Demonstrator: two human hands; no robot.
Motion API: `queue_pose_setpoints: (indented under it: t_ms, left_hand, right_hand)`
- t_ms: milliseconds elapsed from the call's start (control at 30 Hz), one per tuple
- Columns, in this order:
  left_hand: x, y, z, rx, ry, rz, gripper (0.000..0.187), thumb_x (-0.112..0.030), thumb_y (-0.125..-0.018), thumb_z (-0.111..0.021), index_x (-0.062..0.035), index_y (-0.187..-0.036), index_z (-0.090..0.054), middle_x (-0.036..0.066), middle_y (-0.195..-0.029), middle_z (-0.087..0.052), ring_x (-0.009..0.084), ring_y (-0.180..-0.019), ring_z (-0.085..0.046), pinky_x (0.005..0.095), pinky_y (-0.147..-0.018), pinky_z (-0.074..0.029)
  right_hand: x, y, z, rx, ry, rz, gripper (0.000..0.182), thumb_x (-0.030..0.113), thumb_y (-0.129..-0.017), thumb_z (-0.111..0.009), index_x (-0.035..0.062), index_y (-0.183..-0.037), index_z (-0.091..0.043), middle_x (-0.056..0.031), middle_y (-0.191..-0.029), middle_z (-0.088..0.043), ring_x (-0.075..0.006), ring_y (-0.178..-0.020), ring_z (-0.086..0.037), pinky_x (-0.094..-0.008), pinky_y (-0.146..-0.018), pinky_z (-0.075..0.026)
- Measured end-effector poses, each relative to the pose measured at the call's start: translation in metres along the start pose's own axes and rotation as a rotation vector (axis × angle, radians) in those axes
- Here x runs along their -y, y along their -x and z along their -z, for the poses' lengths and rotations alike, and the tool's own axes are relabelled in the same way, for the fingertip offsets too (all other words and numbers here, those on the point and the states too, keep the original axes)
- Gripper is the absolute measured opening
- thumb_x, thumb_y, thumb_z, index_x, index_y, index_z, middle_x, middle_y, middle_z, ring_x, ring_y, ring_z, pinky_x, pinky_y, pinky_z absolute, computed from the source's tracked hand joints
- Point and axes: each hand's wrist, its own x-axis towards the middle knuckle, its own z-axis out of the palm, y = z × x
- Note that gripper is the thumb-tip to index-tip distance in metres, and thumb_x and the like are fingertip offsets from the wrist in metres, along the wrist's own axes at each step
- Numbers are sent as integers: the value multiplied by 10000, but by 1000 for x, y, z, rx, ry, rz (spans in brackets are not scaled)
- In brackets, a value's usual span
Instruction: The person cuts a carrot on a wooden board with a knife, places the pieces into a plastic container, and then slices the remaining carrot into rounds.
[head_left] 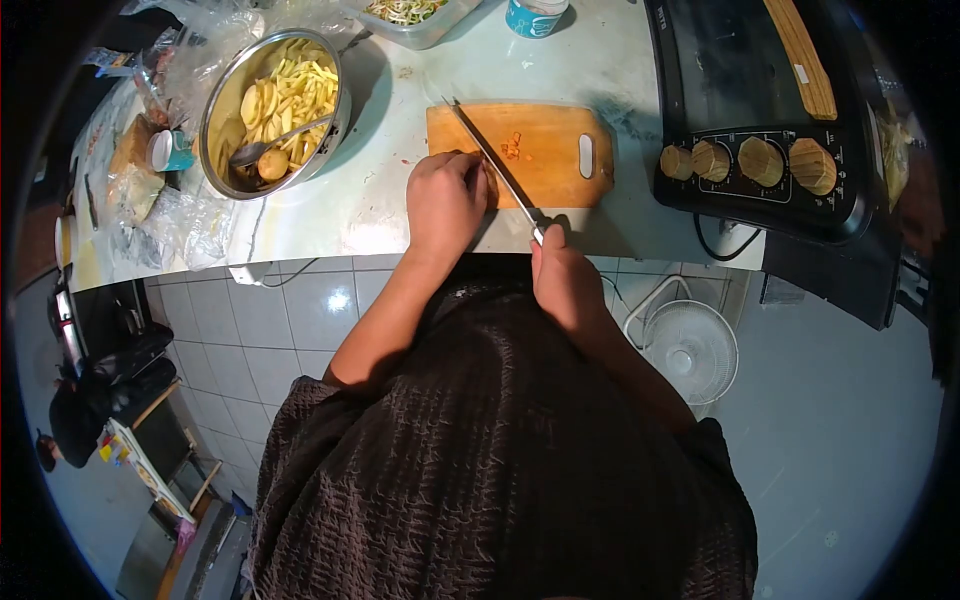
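Note:
A wooden cutting board [555,175] lies near the table's front edge, with small orange pieces [515,148] on it. My right hand [562,270] is closed round the handle of a long knife [497,165], whose blade slants up and left across the board. At the board's left edge, my left hand [445,200] rests with its fingers curled together close to the blade. What its fingertips hold, if anything, is too hidden to make out.
A metal bowl [212,150] of cut yellow pieces and a spoon stands left, beside plastic bags [200,232]. Behind are a clear container [425,36] and a blue-white cup [532,20]. A black oven [760,110] stands right; a white basket [690,350] is below.

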Motion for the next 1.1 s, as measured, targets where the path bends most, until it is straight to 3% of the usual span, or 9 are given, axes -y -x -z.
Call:
queue_pose_setpoints:
  t_ms: [167,233,533,700,1100]
  left_hand:
    - [-2,1,-1,-11,-16,19,130,-143,-838,-703,-20,-866,-732,155,-807,-691,342,-790,-649,423,-751,-511]
    - [-1,0,-2,-16,-12,23,131,-145,-841,-703,-21,-867,-732,155,-808,-693,342,-791,-650,422,-751,-511]
    - [-7,1,2,10,-20,19,150,-165,-852,-706,-22,-887,-736,147,-830,-699,329,-796,-649,416,-750,-511]
    - [-10,2,6,-1,-8,7,125,-93,-808,-683,17,-857,-716,166,-779,-663,349,-765,-628,434,-746,-503]
    - [-4,3,2,34,-31,53,131,-120,-829,-697,-8,-889,-727,160,-832,-691,346,-805,-651,428,-755,-515]
  right_hand:
    - [-4,-1,0,-55,18,31,210,193,-984,-539,7,-959,-443,-269,-688,-610,-475,-677,-624,-558,-572,-478]
    - [-8,4,4,-8,33,-61,239,237,-990,-529,15,-972,-442,-245,-708,-636,-456,-694,-649,-555,-593,-502]
    - [-11,10,6,-56,-6,23,241,236,-987,-537,22,-965,-428,-241,-699,-632,-447,-657,-648,-538,-566,-513]
    - [-7,10,8,-44,-21,25,240,237,-988,-532,21,-954,-434,-245,-702,-630,-447,-663,-646,-537,-571,-510]
    - [-4,8,10,-2,-24,21,227,230,-983,-536,21,-961,-450,-246,-743,-640,-446,-680,-648,-540,-581,-503]
